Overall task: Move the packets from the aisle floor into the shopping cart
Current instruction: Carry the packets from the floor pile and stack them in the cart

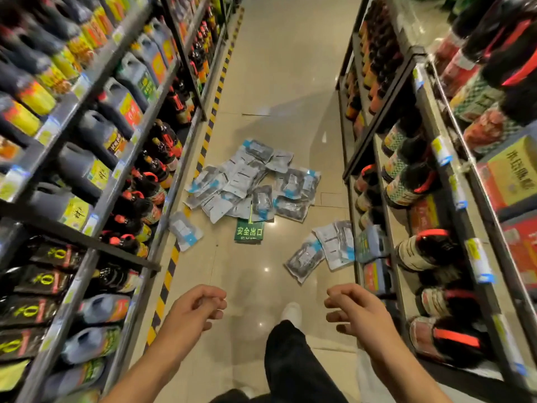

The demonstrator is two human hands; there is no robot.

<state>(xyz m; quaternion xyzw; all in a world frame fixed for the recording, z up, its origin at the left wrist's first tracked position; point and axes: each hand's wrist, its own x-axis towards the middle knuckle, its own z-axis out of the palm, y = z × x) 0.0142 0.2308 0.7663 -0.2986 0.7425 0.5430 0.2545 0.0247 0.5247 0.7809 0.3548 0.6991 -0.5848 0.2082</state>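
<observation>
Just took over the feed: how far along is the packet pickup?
Nothing looks done: the pile of grey-and-blue plastic packets lies on the glossy beige floor, strays by both shelves. Left hand and right hand hold nothing. No cart in view; every packet remains.

a heap of packets (252,181) lies on the glossy tiled floor (276,68) midway down the aisle, overlapping one another. one stray packet (186,231) sits by the foot of the left shelf (96,158), and three more (322,251) lie near the right shelf (436,184). a green exit sign (249,231) on the floor touches the heap's near edge. both shelves carry dark bottles and jugs. the left hand (195,309) and right hand (353,308) hang in front, fingers loosely curled, holding nothing. a dark trouser leg (293,365) and white shoe (291,312) show between them. yellow-black tape (216,94) runs along the left shelf base.
</observation>
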